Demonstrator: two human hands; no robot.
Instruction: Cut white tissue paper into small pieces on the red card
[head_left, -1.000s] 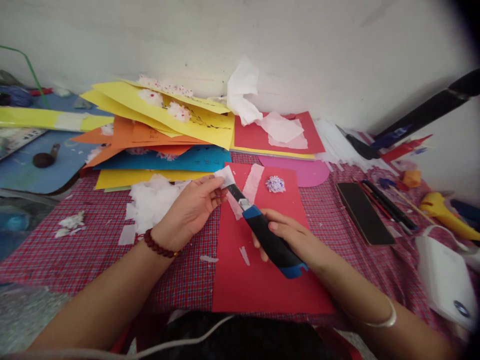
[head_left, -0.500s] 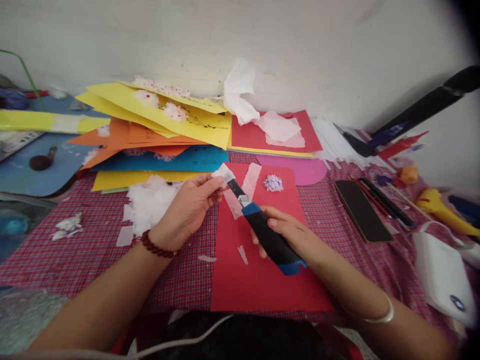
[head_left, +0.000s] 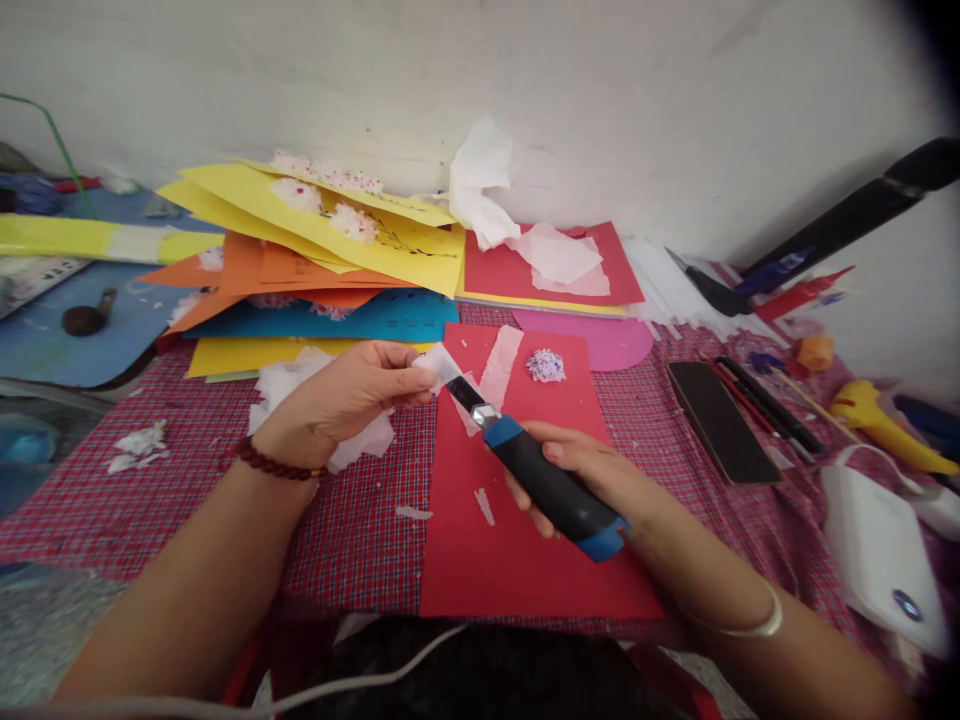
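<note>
Between the thumb and fingers of my left hand [head_left: 367, 390] is a small piece of white tissue paper [head_left: 441, 366]. My right hand [head_left: 577, 470] is wrapped round a black and blue utility knife [head_left: 551, 485], its dark blade out and its tip against the tissue piece. Both hands are over or beside a red sheet of paper [head_left: 510, 570]. On that sheet lie a tissue strip [head_left: 501, 365], a narrow scrap [head_left: 484, 506] and a purple-speckled white tuft [head_left: 546, 366]. A heap of white tissue pieces [head_left: 367, 440] is partly hidden behind my left hand and wrist.
Folded yellow, orange and blue cards [head_left: 420, 315] with white tufts are stacked at the back left. A red pad [head_left: 555, 270] bears crumpled tissue. To the right lie a black phone [head_left: 722, 422], pens [head_left: 772, 405], a yellow glue gun [head_left: 892, 425] and a white device [head_left: 885, 560].
My left hand has moved a little left and down with the tissue piece. The knife in my right hand has shifted slightly down and right.
</note>
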